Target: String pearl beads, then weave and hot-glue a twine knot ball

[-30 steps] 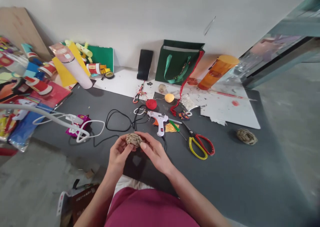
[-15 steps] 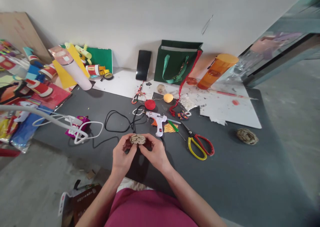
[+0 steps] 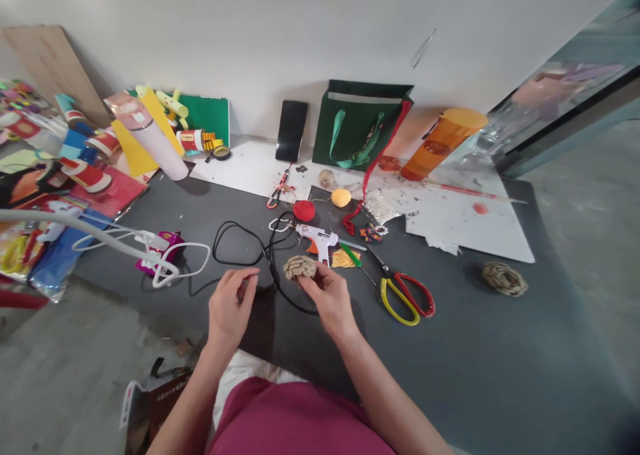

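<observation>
Between the thumb and fingers of my right hand (image 3: 334, 301) is a small tan, layered rosette (image 3: 299, 267), shaped like a flower or pine cone. It is held above the dark table, just in front of a white glue gun (image 3: 325, 236). To its left, my left hand (image 3: 229, 307) is raised, its thumb and fingers loosely curved with a gap between them. I see nothing held there. A second tan rosette (image 3: 504, 279) lies at the table's right. Scissors (image 3: 407, 296) with one yellow and one red handle lie right of my right hand, beside a green-handled tool (image 3: 351, 255).
A black cord (image 3: 235, 263) loops across the table (image 3: 450, 348). Red (image 3: 303, 210) and yellow (image 3: 341, 197) balls lie behind the glue gun. At the back stand a phone (image 3: 291, 131), a green bag (image 3: 360, 125) and an orange bottle (image 3: 443, 145). White cables (image 3: 185, 276) lie left.
Both hands were on the rosette before. My left hand has let go and moved left, while my right hand has carried the rosette slightly right and turned it. The view has shifted slightly.
</observation>
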A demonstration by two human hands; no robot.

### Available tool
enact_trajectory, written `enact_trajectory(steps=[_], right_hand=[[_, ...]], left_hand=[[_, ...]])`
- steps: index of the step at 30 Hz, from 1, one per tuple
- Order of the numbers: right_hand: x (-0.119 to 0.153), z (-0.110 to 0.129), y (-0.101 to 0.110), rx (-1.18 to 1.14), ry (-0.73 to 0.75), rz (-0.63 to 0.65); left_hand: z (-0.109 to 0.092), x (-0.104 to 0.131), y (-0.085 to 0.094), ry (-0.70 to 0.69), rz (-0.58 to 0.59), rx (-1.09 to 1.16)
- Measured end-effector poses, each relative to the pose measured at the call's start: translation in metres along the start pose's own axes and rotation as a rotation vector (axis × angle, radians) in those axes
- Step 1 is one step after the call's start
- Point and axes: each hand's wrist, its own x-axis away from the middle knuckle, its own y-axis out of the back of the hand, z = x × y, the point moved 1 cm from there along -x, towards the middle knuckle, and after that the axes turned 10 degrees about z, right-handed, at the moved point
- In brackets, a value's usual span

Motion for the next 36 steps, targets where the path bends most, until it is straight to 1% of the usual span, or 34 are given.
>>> enact_trajectory(steps=[2,6,8,10,12,14,15,17,19,23,24,26,28,30,31,33,35,36], right_hand=[[-0.004,-0.001,0.007,-0.05,-0.011,-0.053],[-0.007,-0.005,0.017,-0.104,0.007,-0.11],[-0.007,-0.007,0.019,-0.109,0.006,-0.128],[-0.006,-0.008,0.02,-0.097,0.005,-0.128],[-0.005,-0.008,0.019,-0.07,0.013,-0.115],[-0.005,-0.008,0.019,-0.031,0.018,-0.094],[-0.005,-0.009,0.018,-0.009,0.016,-0.084],[-0.005,-0.01,0.017,0.035,0.004,-0.064],[-0.005,-0.012,0.016,0.085,-0.006,-0.042],[-0.003,-0.014,0.015,0.202,0.03,0.022],[-0.002,-0.015,0.015,0.226,0.044,0.037],[-0.001,-0.015,0.014,0.275,0.063,0.051],[0.0,-0.014,0.014,0.345,0.077,0.042],[0.001,-0.013,0.014,0.421,0.093,0.022],[0.001,-0.013,0.014,0.446,0.099,0.017],[0.001,-0.013,0.014,0.463,0.103,0.015],[0.001,-0.014,0.015,0.46,0.101,0.019],[0.001,-0.014,0.015,0.461,0.101,0.018]], left_hand=[[0.002,-0.001,0.005,0.0,-0.003,-0.152],[0.005,-0.001,-0.001,-0.059,0.137,-0.35],[0.01,0.0,-0.003,-0.108,0.176,-0.408],[0.016,0.002,0.001,-0.165,0.162,-0.414],[0.021,0.007,0.011,-0.217,0.13,-0.393],[0.023,0.012,0.023,-0.259,0.09,-0.32],[0.022,0.014,0.029,-0.259,0.066,-0.244],[0.02,0.017,0.036,-0.197,0.03,-0.005],[0.015,0.018,0.038,-0.091,-0.024,0.345],[0.006,0.01,0.04,0.115,-0.191,1.152],[0.005,0.008,0.043,0.146,-0.233,1.314],[0.004,0.004,0.053,0.162,-0.308,1.548],[0.006,0.004,0.068,0.14,-0.366,1.698],[0.013,0.006,0.083,0.111,-0.413,1.779],[0.016,0.008,0.091,0.101,-0.412,1.801],[0.022,0.013,0.103,0.11,-0.335,1.827],[0.026,0.019,0.112,0.099,-0.338,1.782],[0.027,0.022,0.115,0.092,-0.371,1.729]])
